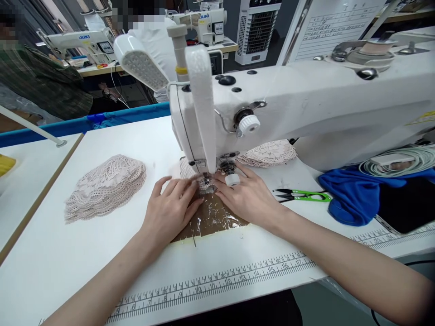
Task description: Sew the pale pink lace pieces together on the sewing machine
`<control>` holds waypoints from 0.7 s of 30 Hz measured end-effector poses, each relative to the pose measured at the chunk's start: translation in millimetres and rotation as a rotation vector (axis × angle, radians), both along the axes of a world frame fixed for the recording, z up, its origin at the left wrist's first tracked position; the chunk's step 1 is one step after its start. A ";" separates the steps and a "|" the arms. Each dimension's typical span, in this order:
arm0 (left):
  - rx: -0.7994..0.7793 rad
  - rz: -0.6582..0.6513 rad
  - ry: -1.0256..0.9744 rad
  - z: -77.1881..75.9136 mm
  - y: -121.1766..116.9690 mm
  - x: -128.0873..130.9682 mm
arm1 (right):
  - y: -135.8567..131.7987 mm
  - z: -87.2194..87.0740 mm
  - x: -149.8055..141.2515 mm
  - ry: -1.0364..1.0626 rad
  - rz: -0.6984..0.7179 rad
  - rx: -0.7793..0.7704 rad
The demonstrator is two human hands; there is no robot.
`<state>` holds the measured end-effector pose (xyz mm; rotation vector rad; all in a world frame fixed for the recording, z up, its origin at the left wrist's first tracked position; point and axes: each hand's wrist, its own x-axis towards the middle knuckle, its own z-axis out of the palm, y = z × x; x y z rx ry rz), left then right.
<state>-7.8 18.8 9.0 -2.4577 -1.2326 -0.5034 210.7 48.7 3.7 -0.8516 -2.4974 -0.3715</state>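
A small piece of pale pink lace (208, 184) lies under the presser foot (205, 177) of a white sewing machine (306, 97). To its left, my left hand (170, 203) rests palm down, fingers stretched out and fingertips at the lace. My right hand (249, 194) lies flat from the other side, its fingers extended around the needle area and partly hidden by the machine head. Between both hands, shiny brown tape (215, 217) covers the machine bed. Most of the lace is hidden by my fingers and the foot.
Stacked lace pieces (107, 188) lie at left; another stack (270, 153) sits behind the needle. Green thread snips (307, 195), a blue cloth (353, 194) and a dark phone (408, 203) are at right. A printed ruler (210, 287) runs along the front edge. Two people are beyond.
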 end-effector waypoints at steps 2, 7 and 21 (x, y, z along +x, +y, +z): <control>0.055 -0.033 -0.014 3.1 -4.0 -0.7 | -5.4 1.2 -1.4 0.048 0.019 0.035; 0.030 -0.077 -0.072 9.0 -5.8 -1.3 | -17.3 1.8 -8.7 0.079 0.197 -0.081; -0.112 -0.140 -0.046 -2.7 1.3 2.0 | -17.5 -3.9 -6.1 -0.064 -0.061 -0.245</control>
